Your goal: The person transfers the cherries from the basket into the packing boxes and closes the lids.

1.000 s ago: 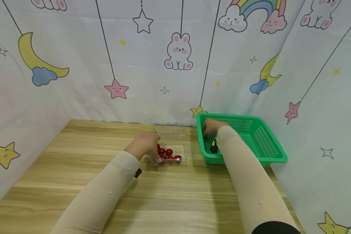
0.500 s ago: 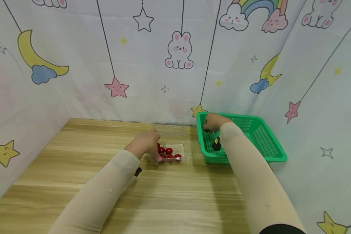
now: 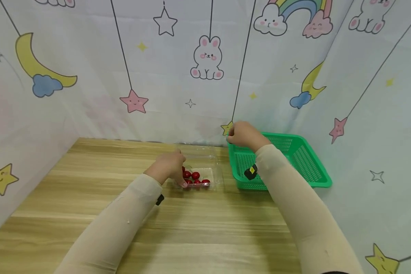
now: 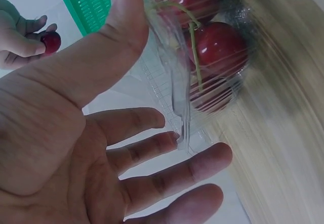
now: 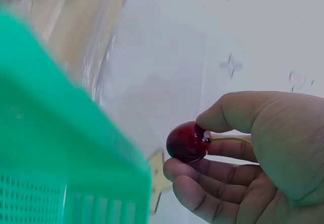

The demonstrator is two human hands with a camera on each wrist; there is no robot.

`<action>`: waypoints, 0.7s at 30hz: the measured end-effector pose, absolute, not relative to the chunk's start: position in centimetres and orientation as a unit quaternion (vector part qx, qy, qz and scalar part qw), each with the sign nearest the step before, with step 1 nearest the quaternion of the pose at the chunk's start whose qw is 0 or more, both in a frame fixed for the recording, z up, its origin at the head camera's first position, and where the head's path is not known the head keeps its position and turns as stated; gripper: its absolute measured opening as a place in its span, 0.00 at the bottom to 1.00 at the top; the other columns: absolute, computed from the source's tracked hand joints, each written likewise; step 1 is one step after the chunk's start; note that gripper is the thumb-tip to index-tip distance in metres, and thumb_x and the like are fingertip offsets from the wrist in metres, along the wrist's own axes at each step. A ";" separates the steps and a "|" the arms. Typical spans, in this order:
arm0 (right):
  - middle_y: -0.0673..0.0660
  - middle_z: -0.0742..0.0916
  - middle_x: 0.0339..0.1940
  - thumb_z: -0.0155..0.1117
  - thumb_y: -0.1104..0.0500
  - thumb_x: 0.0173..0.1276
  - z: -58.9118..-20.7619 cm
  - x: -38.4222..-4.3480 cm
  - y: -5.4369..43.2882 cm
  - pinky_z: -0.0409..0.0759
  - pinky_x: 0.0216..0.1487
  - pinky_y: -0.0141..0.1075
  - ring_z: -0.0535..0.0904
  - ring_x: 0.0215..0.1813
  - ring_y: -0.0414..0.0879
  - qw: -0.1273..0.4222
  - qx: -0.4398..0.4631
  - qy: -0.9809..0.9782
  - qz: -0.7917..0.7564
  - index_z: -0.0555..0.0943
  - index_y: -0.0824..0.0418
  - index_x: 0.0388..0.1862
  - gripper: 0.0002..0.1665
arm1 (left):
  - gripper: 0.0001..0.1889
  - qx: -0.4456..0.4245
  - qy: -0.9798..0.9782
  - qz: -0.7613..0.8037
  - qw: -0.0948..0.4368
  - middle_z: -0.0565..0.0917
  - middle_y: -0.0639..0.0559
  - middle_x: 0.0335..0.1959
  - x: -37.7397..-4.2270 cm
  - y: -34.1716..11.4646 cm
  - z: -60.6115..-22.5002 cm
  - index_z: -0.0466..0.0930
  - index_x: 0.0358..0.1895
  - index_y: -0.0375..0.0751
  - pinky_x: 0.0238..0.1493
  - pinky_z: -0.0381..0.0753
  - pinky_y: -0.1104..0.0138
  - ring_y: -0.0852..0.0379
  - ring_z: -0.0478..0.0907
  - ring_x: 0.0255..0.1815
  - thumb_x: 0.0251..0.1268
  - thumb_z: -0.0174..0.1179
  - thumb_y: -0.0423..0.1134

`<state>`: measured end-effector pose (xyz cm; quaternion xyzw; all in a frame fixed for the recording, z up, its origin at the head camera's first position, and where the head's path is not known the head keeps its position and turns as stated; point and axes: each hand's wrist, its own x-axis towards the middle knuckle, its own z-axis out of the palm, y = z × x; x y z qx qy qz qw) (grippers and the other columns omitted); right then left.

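Observation:
My right hand (image 3: pixel 244 135) pinches a dark red cherry (image 5: pixel 187 142) between thumb and fingertips, its green stem pointing toward the palm. It is raised above the back left corner of the green plastic basket (image 3: pixel 313 152). In the left wrist view the same cherry shows beyond my left thumb. My left hand (image 3: pixel 166 166) rests at the left end of a clear plastic clamshell box (image 3: pixel 209 173), fingers spread and fairly straight, thumb by its front edge. Several red cherries (image 3: pixel 195 175) with stems lie in the box. The left hand hides part of them.
The box's clear lid (image 3: pixel 196 150) lies folded back toward the patterned curtain (image 3: pixel 171 68) behind the wooden table (image 3: pixel 191 228). The basket stands at the table's right side, close to the right curtain. A black wrist camera (image 3: pixel 250 172) on my right arm hangs over the basket.
My right hand has risen from inside the basket to above its back left rim and moved slightly left, with the cherry coming into view. The left hand stays at the box.

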<state>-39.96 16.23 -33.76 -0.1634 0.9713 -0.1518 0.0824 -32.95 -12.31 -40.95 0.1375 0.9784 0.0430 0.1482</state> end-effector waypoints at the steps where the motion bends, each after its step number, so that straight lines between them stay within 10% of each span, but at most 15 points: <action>1: 0.51 0.86 0.29 0.61 0.57 0.85 -33.7 -39.6 15.7 0.79 0.41 0.43 0.76 0.32 0.46 0.076 -0.175 0.971 -0.144 0.89 0.58 0.33 0.17 | 0.56 0.137 0.979 0.042 0.147 0.75 0.38 0.82 -33.0 -12.3 -40.9 0.78 0.83 0.42 0.70 0.87 0.40 0.35 0.83 0.74 0.51 0.91 0.62; 5: 0.58 0.95 0.56 0.63 0.56 0.87 -34.2 -38.1 13.5 0.90 0.60 0.49 0.90 0.54 0.51 0.073 -0.223 0.965 -0.118 0.94 0.60 0.58 0.16 | 0.55 0.138 0.979 0.039 0.146 0.76 0.37 0.82 -32.9 -12.3 -40.8 0.79 0.82 0.42 0.71 0.87 0.40 0.34 0.83 0.74 0.51 0.91 0.62; 12: 0.54 0.91 0.36 0.65 0.59 0.87 -36.8 -36.6 10.3 0.77 0.39 0.38 0.76 0.32 0.43 0.118 -0.299 0.943 -0.087 0.94 0.58 0.43 0.13 | 0.56 0.136 0.979 0.037 0.144 0.75 0.38 0.83 -33.0 -12.2 -40.9 0.79 0.82 0.42 0.70 0.87 0.40 0.35 0.83 0.75 0.50 0.91 0.62; 21: 0.52 0.93 0.38 0.74 0.58 0.81 -41.9 -35.8 7.6 0.89 0.44 0.39 0.83 0.36 0.44 0.111 -0.315 0.942 -0.019 0.93 0.57 0.42 0.06 | 0.56 0.133 0.978 0.046 0.153 0.72 0.37 0.86 -32.9 -12.4 -40.8 0.79 0.82 0.41 0.67 0.88 0.43 0.38 0.85 0.71 0.51 0.91 0.62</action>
